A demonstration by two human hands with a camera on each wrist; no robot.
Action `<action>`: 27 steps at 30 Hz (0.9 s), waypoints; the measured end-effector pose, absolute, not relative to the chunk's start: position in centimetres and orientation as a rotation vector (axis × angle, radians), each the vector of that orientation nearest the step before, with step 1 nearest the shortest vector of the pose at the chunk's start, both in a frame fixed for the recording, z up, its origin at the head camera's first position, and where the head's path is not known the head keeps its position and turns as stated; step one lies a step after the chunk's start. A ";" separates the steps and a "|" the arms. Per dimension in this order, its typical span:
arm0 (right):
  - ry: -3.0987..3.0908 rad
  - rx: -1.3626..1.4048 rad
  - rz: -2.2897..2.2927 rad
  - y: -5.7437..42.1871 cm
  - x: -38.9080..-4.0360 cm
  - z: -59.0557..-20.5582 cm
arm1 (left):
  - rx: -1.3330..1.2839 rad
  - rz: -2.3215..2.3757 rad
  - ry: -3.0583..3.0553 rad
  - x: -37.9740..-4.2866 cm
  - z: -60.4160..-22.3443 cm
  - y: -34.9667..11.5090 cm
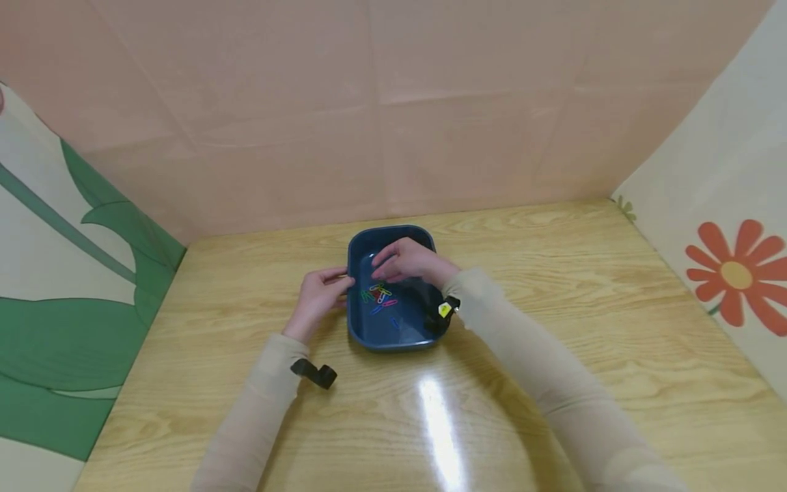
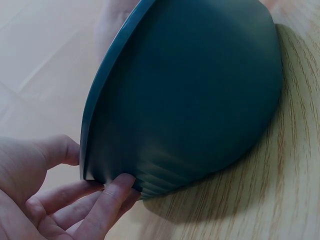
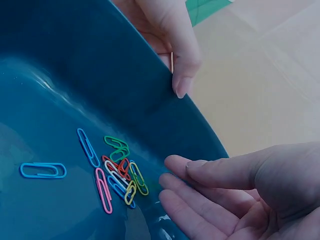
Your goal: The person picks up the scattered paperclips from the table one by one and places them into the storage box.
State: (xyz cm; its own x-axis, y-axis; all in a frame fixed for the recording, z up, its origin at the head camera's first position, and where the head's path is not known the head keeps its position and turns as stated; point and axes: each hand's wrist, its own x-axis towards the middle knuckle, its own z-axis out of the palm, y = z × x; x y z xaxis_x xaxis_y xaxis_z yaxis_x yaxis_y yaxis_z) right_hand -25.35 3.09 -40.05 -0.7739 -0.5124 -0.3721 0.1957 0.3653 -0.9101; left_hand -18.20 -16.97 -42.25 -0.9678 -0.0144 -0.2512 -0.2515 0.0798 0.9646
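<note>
A dark blue plastic tray [image 1: 393,342] with deep walls sits on the table. My left hand [image 1: 320,295] pinches its left rim, the thumb over the edge and the other fingers against the outer wall [image 2: 200,100]. Over the inside of the tray hangs my right hand [image 1: 408,263], fingers loosely bent and nothing visible between them. Close to its fingertips lies a small heap of coloured paper clips, among them a pink clip [image 3: 103,190], a green clip [image 3: 117,147] and a white clip [image 3: 116,173]. One blue paper clip [image 3: 43,170] lies apart on the tray floor.
The wooden table [image 1: 215,383] extends around the tray. A pink sheet [image 1: 381,123] hangs behind it. To the left stands a panel with green leaves [image 1: 67,342], to the right one with an orange flower [image 1: 736,275]. Black straps [image 1: 313,373] circle both wrists.
</note>
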 end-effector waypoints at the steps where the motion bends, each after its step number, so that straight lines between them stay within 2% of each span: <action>1: 2.010 -0.275 -1.443 3.1 -25.3 -40.1 | -0.275 2.000 2.171 -18.2 -42.3 -17.0; 17: 1.988 -0.399 -1.447 4.5 -24.8 -37.7 | -0.279 1.987 2.182 -18.3 -42.4 -17.1; 27: 1.953 -0.494 -1.502 7.9 -24.0 -35.8 | -0.294 1.988 2.153 -18.4 -42.6 -17.1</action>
State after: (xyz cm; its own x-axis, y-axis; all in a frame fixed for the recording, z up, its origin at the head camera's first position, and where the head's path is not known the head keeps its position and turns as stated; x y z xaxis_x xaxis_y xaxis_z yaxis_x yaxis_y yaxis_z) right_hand -23.97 7.88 -35.83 -0.7387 -0.6280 -0.2447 0.0752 0.2840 -0.9559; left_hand -18.43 -17.11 -42.60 -0.9611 -0.0129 -0.2758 -0.2760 0.0780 0.9580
